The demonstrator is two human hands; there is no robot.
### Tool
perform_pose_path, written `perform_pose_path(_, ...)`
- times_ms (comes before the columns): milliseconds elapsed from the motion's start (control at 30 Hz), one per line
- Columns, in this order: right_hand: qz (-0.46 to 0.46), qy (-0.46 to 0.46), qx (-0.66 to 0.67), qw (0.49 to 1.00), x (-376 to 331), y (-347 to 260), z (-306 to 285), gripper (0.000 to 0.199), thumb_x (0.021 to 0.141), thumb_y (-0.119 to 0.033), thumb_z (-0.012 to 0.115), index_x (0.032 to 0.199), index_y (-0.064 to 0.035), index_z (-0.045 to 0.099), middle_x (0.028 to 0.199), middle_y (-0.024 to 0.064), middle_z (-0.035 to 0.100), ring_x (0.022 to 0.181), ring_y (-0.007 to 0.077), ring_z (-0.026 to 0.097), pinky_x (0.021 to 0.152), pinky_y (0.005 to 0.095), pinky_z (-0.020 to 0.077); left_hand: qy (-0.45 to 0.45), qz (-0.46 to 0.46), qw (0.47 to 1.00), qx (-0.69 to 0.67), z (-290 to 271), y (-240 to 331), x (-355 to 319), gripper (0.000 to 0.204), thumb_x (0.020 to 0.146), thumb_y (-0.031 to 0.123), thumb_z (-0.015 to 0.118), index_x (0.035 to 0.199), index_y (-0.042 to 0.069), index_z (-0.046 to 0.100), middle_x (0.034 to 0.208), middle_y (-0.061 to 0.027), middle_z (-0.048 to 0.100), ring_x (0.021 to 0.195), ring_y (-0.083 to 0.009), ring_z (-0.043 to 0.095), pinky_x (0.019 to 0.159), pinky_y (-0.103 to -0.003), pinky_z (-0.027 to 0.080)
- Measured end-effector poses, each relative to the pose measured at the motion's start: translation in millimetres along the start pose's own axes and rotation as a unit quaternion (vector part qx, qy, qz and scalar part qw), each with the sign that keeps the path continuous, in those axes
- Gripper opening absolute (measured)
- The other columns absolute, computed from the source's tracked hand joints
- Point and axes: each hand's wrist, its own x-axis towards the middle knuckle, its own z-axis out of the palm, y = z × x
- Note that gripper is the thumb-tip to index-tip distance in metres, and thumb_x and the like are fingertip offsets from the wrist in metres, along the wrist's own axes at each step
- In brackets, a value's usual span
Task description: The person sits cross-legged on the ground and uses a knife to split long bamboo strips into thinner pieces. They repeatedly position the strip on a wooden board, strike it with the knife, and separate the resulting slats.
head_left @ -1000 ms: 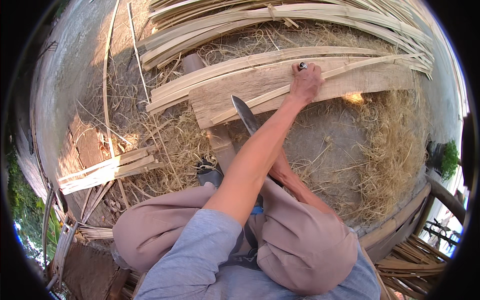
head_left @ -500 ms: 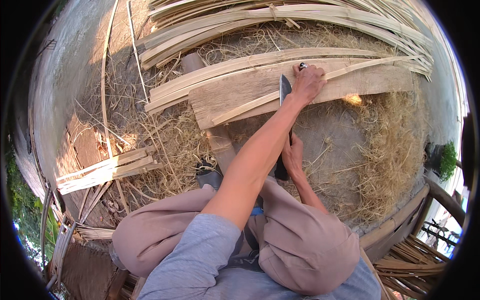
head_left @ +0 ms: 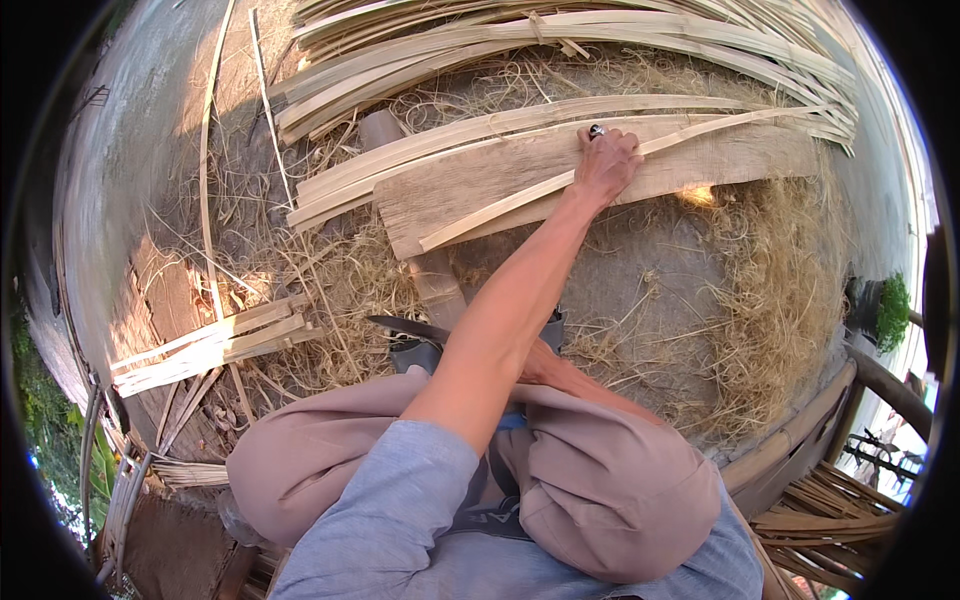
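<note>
Pressing down at one o'clock, the left hand (head_left: pixel 607 163) pins a thin bamboo strip (head_left: pixel 560 183) against the wooden plank (head_left: pixel 480 190), fingers closed over it; the right hand is hidden, its grip impossible to tell.

head cam: worn on head, fisheye, looks steeply down over knees
facing: forward to wooden plank (head_left: pixel 480 185) on ground
range: arm's reach

Bamboo slat pile (head_left: pixel 560 35), straw litter (head_left: pixel 770 290)
</note>
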Motion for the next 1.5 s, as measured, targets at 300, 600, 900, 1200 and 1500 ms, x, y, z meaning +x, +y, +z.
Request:
perform_pose_path(300, 0.422, 0.114, 0.159, 0.885, 15, 21, -60, 0.026, 0.098, -0.015, 0.065, 0.114, 0.0046, 0.068, 0.096, 0.0133, 0.075, 0.089, 0.0195, 0.070, 0.079, 0.0371, 0.0561, 0.012, -0.060, 0.997, 0.041, 5, 11, -4, 0.023, 0.099, 0.026, 0.064, 0.091, 0.005, 0.068, 0.087, -0.0148, 0.073, 0.087, -0.0359, 0.068, 0.093, -0.050, 0.032)
perform_pose_path(600, 0.308, 0.076, 0.145, 0.937, -3, 20, -30, 0.024, 0.099, -0.016, 0.065, 0.109, 0.0049, 0.069, 0.098, 0.0119, 0.076, 0.094, 0.0183, 0.070, 0.083, 0.0373, 0.0566, 0.013, -0.058, 0.998, 0.023, 7, 12, -7, 0.022, 0.098, 0.028, 0.066, 0.092, 0.007, 0.066, 0.083, -0.0127, 0.071, 0.085, -0.0327, 0.067, 0.090, -0.047, 0.032)
perform_pose_path(900, 0.236, -0.042, 0.162, 0.957, 0, 22, -1, 0.036, 0.095, -0.022, 0.071, 0.120, 0.0022, 0.063, 0.125, 0.0214, 0.065, 0.118, 0.0284, 0.061, 0.101, 0.0431, 0.0485, 0.033, -0.033, 0.998, 0.028, 9, 12, -9, 0.020, 0.099, 0.025, 0.065, 0.092, 0.006, 0.065, 0.090, -0.0126, 0.073, 0.090, -0.0322, 0.068, 0.092, -0.048, 0.033)
perform_pose_path(1200, 0.388, 0.065, 0.188, 0.900, 1, 30, -47, 0.029, 0.106, -0.024, 0.057, 0.106, 0.0038, 0.063, 0.080, 0.0111, 0.068, 0.064, 0.0176, 0.066, 0.061, 0.0351, 0.0548, 0.013, -0.008, 0.998, 0.057, -7, 22, -22, 0.059, 0.094, 0.040, 0.070, 0.137, 0.002, 0.058, 0.148, -0.0195, 0.050, 0.140, -0.0365, 0.043, 0.119, -0.054, 0.021)
perform_pose_path(1500, 0.199, 0.195, 0.060, 0.958, -20, 71, -9, 0.029, 0.105, -0.021, 0.056, 0.101, 0.0060, 0.067, 0.078, 0.0119, 0.072, 0.062, 0.0167, 0.068, 0.059, 0.0338, 0.0546, -0.065, 0.044, 0.960, 0.268, 12, 17, -32, 0.108, 0.080, 0.019, 0.082, 0.165, 0.006, 0.017, 0.173, -0.0141, 0.016, 0.162, -0.0314, 0.007, 0.132, -0.047, 0.002)
